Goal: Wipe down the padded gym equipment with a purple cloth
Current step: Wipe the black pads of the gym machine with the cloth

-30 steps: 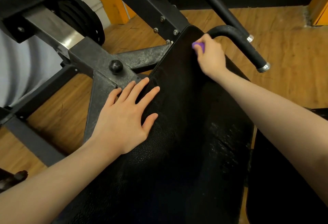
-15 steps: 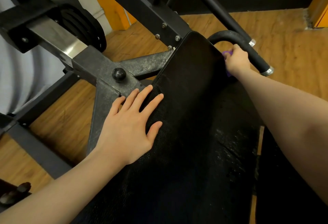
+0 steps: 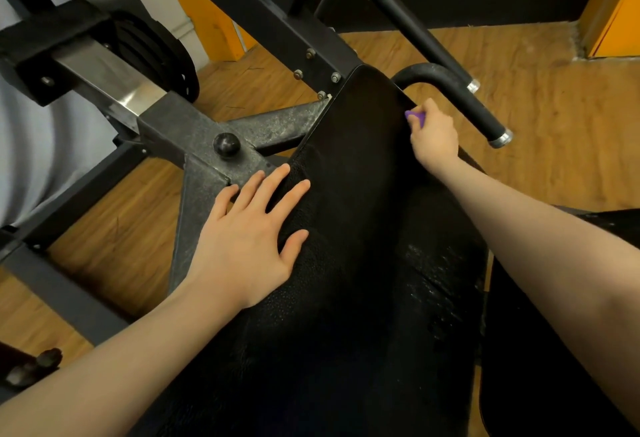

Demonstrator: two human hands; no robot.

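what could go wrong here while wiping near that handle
The right hand works the purple cloth along the black pad's edge beside the curved handle; knuckles could knock it. The pad's lower part looks wet, so the flat left hand bracing it might slip.

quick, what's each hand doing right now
Left hand: open, flat on the black pad.
Right hand: closed on the purple cloth.

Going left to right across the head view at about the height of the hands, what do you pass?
Black round knob → left hand, flat on the pad's left edge → black pad → purple cloth → right hand, closed on the cloth → foam-covered handle.
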